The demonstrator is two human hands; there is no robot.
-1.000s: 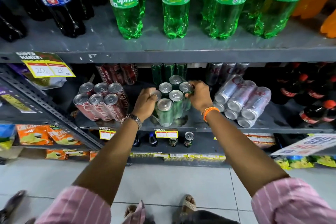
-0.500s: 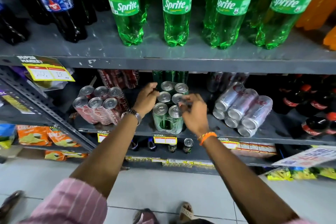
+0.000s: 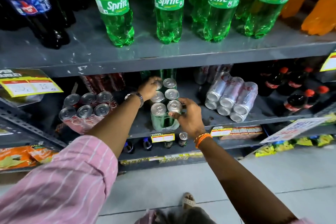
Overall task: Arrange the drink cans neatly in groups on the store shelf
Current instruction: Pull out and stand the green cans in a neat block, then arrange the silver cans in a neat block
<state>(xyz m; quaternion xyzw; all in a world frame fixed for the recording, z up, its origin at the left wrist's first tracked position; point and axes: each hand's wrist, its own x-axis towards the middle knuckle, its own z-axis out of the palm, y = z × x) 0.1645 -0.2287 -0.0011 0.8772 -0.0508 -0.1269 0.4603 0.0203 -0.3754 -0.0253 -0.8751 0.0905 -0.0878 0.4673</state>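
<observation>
- Both hands are on the green can pack (image 3: 164, 109): my left hand (image 3: 149, 88) lies curled over a rear can top, and my right hand (image 3: 189, 116) pinches the front right can near its rim.
- Between my hands the pack sits on the middle shelf (image 3: 209, 121).
- I judge it heavy and stiff, with slippery film; hold low on both sides.

Grey shelf (image 3: 209, 120), green cans (image 3: 164, 107), red cans (image 3: 85, 109), silver cans (image 3: 231, 96)
</observation>
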